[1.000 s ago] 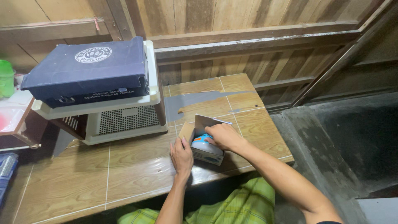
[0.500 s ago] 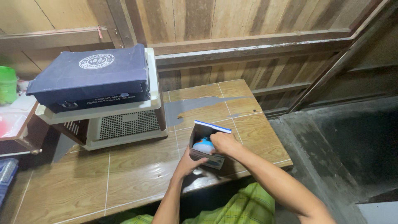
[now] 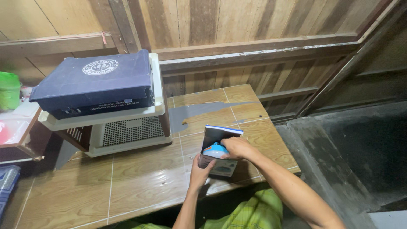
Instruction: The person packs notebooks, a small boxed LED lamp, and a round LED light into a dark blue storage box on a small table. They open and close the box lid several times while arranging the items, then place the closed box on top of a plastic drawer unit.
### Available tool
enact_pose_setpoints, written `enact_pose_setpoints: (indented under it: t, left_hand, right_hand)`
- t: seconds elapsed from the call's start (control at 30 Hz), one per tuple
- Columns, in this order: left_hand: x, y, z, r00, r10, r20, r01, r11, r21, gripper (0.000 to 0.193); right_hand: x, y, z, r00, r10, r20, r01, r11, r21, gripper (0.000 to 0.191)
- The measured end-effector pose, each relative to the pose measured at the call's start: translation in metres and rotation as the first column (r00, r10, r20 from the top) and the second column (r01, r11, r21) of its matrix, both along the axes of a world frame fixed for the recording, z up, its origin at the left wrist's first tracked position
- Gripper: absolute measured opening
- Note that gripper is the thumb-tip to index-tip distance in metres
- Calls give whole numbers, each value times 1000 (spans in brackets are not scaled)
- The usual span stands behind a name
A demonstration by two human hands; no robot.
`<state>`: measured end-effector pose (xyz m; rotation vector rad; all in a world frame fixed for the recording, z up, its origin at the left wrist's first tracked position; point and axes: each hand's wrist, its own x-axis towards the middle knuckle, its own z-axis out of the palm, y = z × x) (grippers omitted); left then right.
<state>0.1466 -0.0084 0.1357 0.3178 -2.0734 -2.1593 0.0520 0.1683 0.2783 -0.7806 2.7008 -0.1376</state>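
A small cardboard box (image 3: 224,168) with its lid flap standing up sits over the front right part of a low wood-pattern table (image 3: 140,178). My left hand (image 3: 200,169) grips the box from the left side and underneath. My right hand (image 3: 238,148) reaches in from the right and closes its fingers on a small blue rounded object (image 3: 214,150) that sticks out of the box's open top. Part of the object is hidden by my fingers and the box.
A dark blue shoebox (image 3: 95,85) lies on top of a cream plastic crate (image 3: 127,131) at the table's back left. A green container (image 3: 9,91) stands at the far left. Wooden plank wall behind; a dark concrete floor drops off to the right.
The box has been lifted and tilted upright, its flap raised. My right hand has gone from resting on the box to pulling the blue object out of its top.
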Motion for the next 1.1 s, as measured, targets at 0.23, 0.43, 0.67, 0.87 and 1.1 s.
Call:
enact_pose_setpoints:
  t: [0.23, 0.43, 0.67, 0.87, 1.1]
  left_hand:
    - [-6, -10, 54, 987, 141, -83, -135, 988, 68, 116]
    - [-22, -24, 103, 972, -148, -183, 72, 927, -369, 103]
    - [-31, -26, 139, 961, -260, -92, 173, 829, -531, 108]
    - [-29, -32, 173, 979, -196, 60, 187, 734, -653, 104]
    - [-24, -43, 185, 990, -138, -30, 85, 753, -652, 101]
  right_hand:
    - [-4, 59, -41, 911, 35, 411, 306, 611, -731, 47]
    - [42, 54, -109, 548, 176, 818, 828, 24, -560, 57]
    - [76, 15, -134, 479, 545, 688, 878, -308, -367, 67]
    - [79, -7, -138, 406, 680, 611, 913, -340, -228, 73]
    - [82, -10, -128, 413, 688, 597, 910, -346, -230, 75]
